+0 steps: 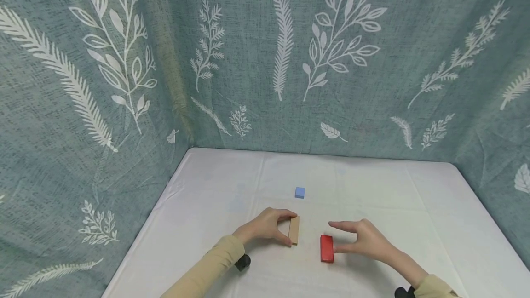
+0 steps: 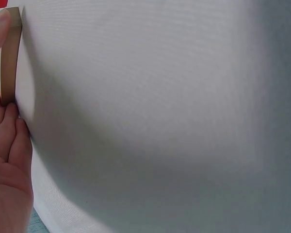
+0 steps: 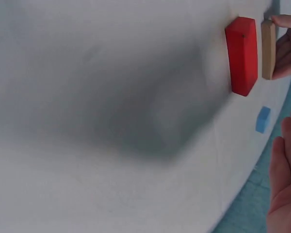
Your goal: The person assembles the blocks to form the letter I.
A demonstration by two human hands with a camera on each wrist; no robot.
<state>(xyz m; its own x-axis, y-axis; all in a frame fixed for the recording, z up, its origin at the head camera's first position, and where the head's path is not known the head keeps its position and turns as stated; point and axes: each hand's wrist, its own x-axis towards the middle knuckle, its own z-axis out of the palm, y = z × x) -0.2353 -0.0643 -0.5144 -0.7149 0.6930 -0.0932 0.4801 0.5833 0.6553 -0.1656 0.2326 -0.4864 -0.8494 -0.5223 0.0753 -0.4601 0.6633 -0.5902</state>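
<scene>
While I am looking down in the head view, my left hand [image 1: 269, 226] is pinching the plain wooden block [image 1: 294, 230] at lower centre, thumb on its near end and fingers on its far end. I am probably gripping it end to end because its length is suiting that span and its long sides are staying free. Right of it, the red block [image 1: 327, 248] is lying on the white cloth [image 1: 372, 187], between my hands. My right hand [image 1: 364, 241] is holding nothing, its thumb and fingers spreading apart; whether the thumb is touching the red block, I cannot tell. The small blue block [image 1: 300, 192] is sitting above both.

In the left wrist view, the wooden block is standing at upper left, my thumb and fingertips meeting its opposite ends.

In the right wrist view, the red block is resting at upper right, just beside the wooden one, with the blue block below. My straight fingers are showing at lower right, apart from all three.
</scene>
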